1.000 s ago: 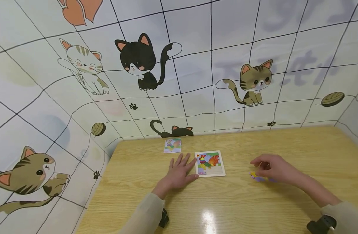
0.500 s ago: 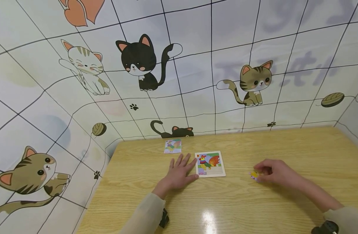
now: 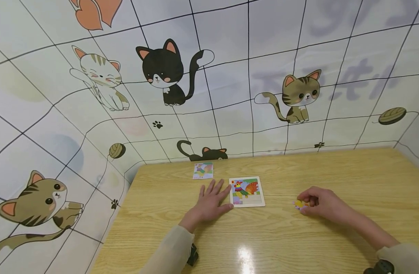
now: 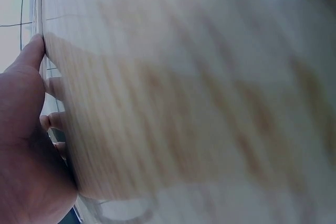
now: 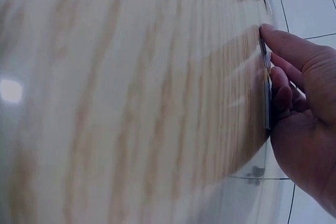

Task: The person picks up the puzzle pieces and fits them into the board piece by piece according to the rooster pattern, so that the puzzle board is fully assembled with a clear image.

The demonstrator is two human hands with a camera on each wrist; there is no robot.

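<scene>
A square jigsaw puzzle (image 3: 261,198) in a pale frame lies on the table, with a rooster picture and a bare patch at its lower right. My left hand (image 3: 209,203) lies flat with spread fingers, thumb and forefinger against the frame's left edge. The left wrist view shows that hand (image 4: 26,114) low against the tabletop. To the right of the frame, my right hand (image 3: 324,203) pinches a yellow and purple puzzle piece (image 3: 300,205) at table level. In the right wrist view, thin dark piece edges (image 5: 268,98) show beside the curled fingers; the hand hides the rest.
A small picture card (image 3: 203,170) with a similar rooster lies behind my left hand, near the table's back edge. The wooden table (image 3: 281,243) meets a cat-printed wall covering (image 3: 230,95) at the back.
My right hand has come down onto the pieces, and its thumb and fingers have closed on the yellow and purple one. The left hand stays at the frame.
</scene>
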